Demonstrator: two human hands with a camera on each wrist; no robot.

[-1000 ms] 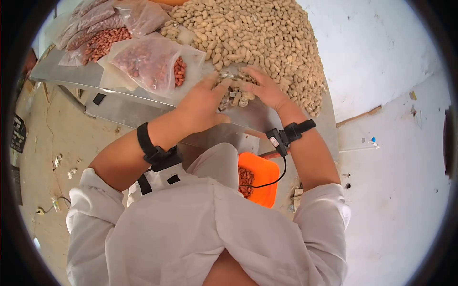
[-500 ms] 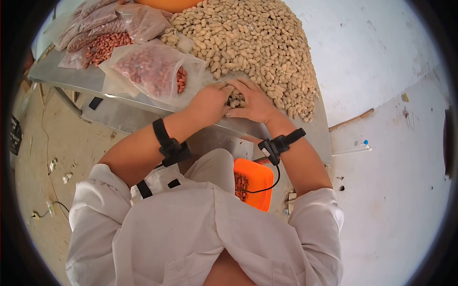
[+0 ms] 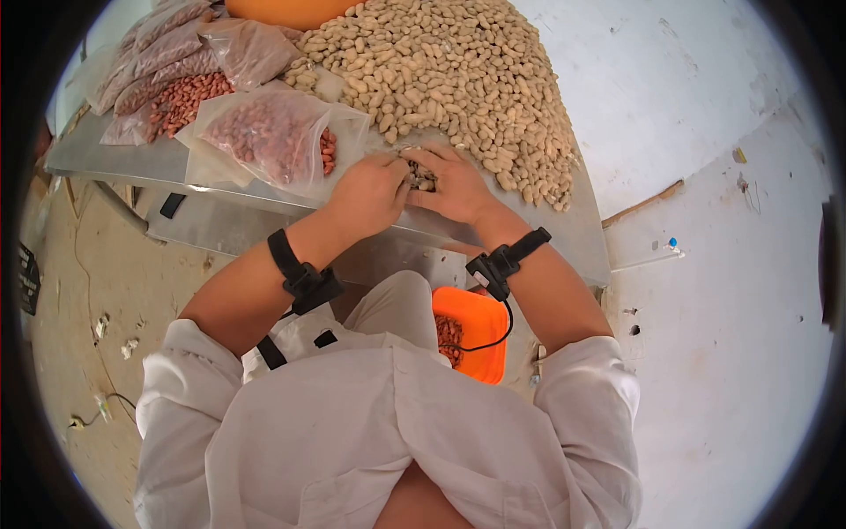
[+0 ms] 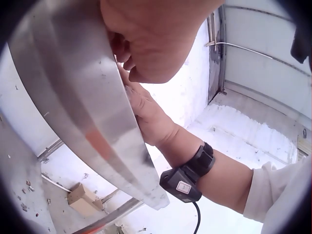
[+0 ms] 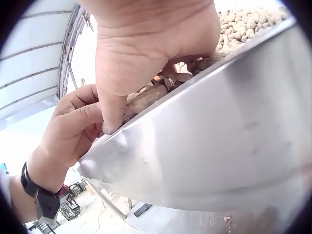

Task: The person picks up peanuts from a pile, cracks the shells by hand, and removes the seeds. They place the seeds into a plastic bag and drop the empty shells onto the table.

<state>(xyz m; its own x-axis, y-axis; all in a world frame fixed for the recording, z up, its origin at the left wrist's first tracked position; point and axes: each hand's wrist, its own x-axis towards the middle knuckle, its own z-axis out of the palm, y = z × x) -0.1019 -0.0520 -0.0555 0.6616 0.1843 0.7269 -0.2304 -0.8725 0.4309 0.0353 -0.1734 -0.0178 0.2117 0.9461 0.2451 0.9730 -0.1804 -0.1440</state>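
Observation:
In the head view both hands meet at the near edge of the metal table, around a small heap of shells and peanuts (image 3: 421, 176). The left hand (image 3: 366, 196) has its fingers bent inward at the heap's left side; what it may pinch is hidden. From the right, the right hand (image 3: 454, 187) arches over the heap, fingers spread and bent, thumb on the near side. The right wrist view shows shells (image 5: 146, 97) under the palm of the right hand (image 5: 151, 53), with the left hand (image 5: 73, 122) close to its thumb. Behind them rises a large pile of unshelled peanuts (image 3: 458, 79).
A clear bag of red peanuts (image 3: 264, 137) lies left of the hands, with more filled bags (image 3: 163, 53) beyond. An orange basin (image 3: 291, 11) stands at the back. Below the table edge sits an orange tub (image 3: 480, 335) holding red kernels. A white wall (image 3: 705, 353) is at the right.
The hands, apart over the heap a second ago, have closed in around it from both sides. Since half a second ago they have shifted slightly left in the view, along with the table.

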